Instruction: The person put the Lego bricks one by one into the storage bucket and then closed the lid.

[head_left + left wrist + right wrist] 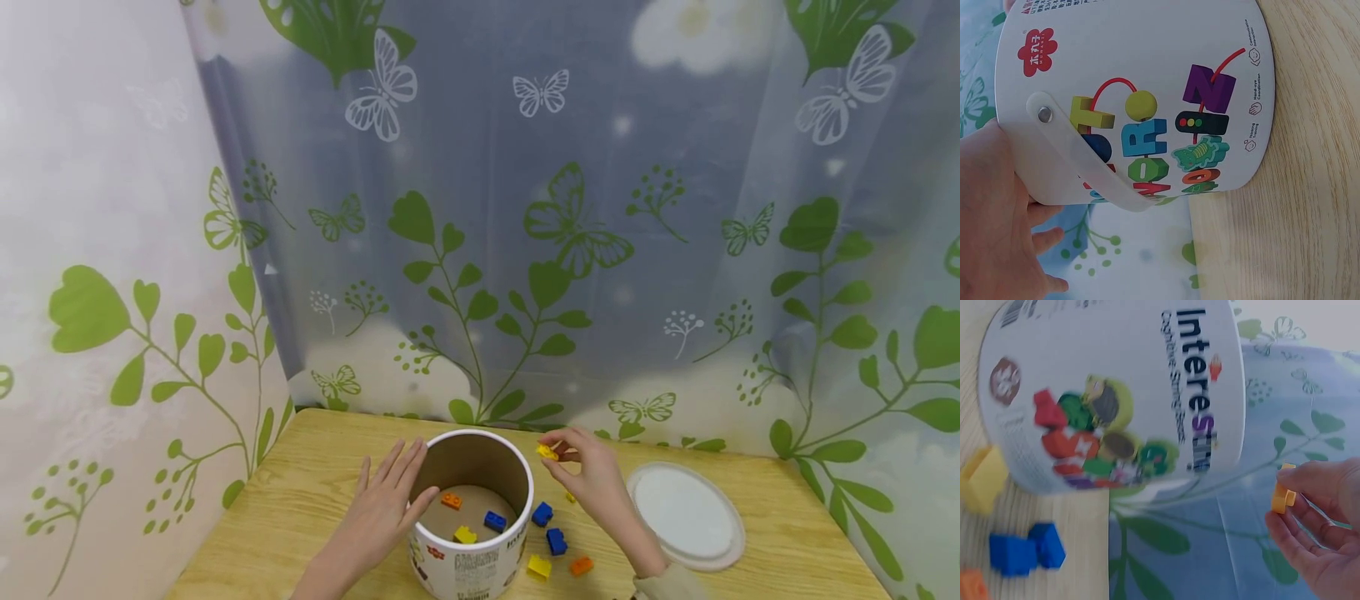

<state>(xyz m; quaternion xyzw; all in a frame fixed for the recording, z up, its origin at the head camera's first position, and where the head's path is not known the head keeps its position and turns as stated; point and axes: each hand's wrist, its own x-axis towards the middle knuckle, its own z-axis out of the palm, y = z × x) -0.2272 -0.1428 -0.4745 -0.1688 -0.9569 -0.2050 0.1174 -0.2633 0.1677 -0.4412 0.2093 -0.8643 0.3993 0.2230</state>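
Observation:
My right hand (587, 468) pinches a yellow toy brick (547, 452) between thumb and fingertips, up beside the right rim of a round white bucket (530, 479). In the right wrist view the same yellow brick (1283, 489) shows at the fingertips. My left hand (382, 504) lies with straight fingers against the bucket's left rim. Inside, on the bucket floor, are an orange brick (452, 500), a blue brick (495, 522) and a yellow brick (465, 535). The bucket's printed side and white plastic handle (1085, 150) appear in the left wrist view.
Right of the bucket, on the wooden table (300, 467), lie two blue bricks (557, 541), a yellow brick (538, 567) and an orange brick (582, 566). Part of another yellow brick (571, 497) shows by my right wrist. A round white lid (686, 512) lies farther right. A patterned curtain (480, 250) hangs behind.

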